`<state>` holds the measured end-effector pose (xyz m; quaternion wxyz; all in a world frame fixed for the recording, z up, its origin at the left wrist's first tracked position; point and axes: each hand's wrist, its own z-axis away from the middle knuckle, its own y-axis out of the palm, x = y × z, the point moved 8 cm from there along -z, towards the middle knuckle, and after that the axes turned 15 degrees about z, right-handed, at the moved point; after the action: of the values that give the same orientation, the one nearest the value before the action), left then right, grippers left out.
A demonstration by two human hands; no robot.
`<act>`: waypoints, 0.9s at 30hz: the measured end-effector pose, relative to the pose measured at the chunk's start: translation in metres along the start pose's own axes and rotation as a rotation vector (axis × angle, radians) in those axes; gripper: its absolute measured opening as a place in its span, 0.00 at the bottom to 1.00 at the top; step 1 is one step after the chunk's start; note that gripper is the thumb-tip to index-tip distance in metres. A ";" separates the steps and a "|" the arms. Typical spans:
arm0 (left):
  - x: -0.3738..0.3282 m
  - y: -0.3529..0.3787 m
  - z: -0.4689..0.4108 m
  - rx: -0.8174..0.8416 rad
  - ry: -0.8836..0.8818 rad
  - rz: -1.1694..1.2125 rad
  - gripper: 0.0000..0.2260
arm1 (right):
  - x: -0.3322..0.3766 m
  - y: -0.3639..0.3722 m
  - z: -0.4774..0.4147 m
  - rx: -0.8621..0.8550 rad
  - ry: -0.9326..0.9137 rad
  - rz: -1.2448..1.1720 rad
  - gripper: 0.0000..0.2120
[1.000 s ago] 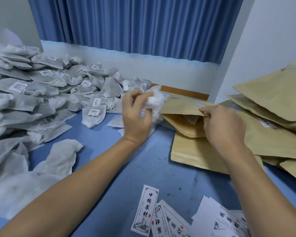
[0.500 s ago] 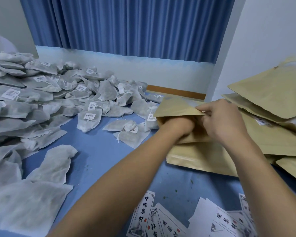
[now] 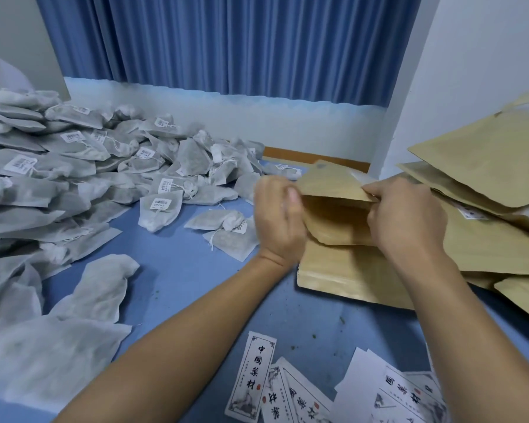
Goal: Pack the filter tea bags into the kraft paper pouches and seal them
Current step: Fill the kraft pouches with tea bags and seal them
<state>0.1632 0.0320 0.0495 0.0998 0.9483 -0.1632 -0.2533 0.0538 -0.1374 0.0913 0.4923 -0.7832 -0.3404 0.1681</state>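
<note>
Kraft pouch (image 3: 336, 221) at 3 o'clock, open-mouthed, light, stiff enough to crease.
Pinched at the upper lip by right hand (image 3: 405, 218); left hand (image 3: 280, 218) curled at the mouth's 9 o'clock edge, grip unclear. Best taken by the lips. Soft, limp tea bags (image 3: 159, 209) heaped at 9 o'clock; labels (image 3: 252, 377) at 6; spare pouches (image 3: 486, 166) crowding behind.

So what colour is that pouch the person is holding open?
The pouch is tan-brown kraft paper, seen best in the head view.
</note>
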 end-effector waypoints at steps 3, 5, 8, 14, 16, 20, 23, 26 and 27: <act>0.044 -0.040 -0.011 -0.102 -0.207 -0.065 0.11 | -0.004 -0.001 -0.002 -0.004 0.015 0.036 0.20; 0.075 -0.028 -0.005 0.285 -0.344 -0.264 0.19 | -0.008 0.002 -0.007 0.017 0.014 0.018 0.22; 0.101 -0.003 0.029 0.825 -0.396 -0.674 0.24 | -0.010 0.002 -0.009 -0.001 0.010 0.006 0.22; 0.031 -0.029 -0.006 0.030 -0.176 -0.199 0.12 | -0.009 0.004 -0.008 0.014 0.016 -0.002 0.22; -0.006 -0.021 -0.009 0.085 0.101 -0.121 0.13 | -0.010 0.003 -0.008 0.005 0.016 -0.004 0.22; -0.057 0.021 0.040 0.383 0.462 -0.343 0.17 | -0.008 -0.003 -0.007 -0.008 -0.013 -0.033 0.22; -0.056 0.063 0.065 0.646 0.395 -0.470 0.08 | -0.002 -0.008 -0.004 0.006 -0.053 -0.082 0.20; -0.002 0.094 0.050 0.832 -0.163 -0.664 0.08 | 0.008 -0.010 0.001 0.019 -0.103 -0.096 0.21; 0.017 0.101 0.044 0.835 -0.322 -0.677 0.11 | 0.010 -0.009 0.002 0.014 -0.112 -0.091 0.22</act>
<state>0.1286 -0.0720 0.0318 -0.3970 0.8562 0.0507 -0.3267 0.0563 -0.1266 0.0994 0.4850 -0.7530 -0.4013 0.1916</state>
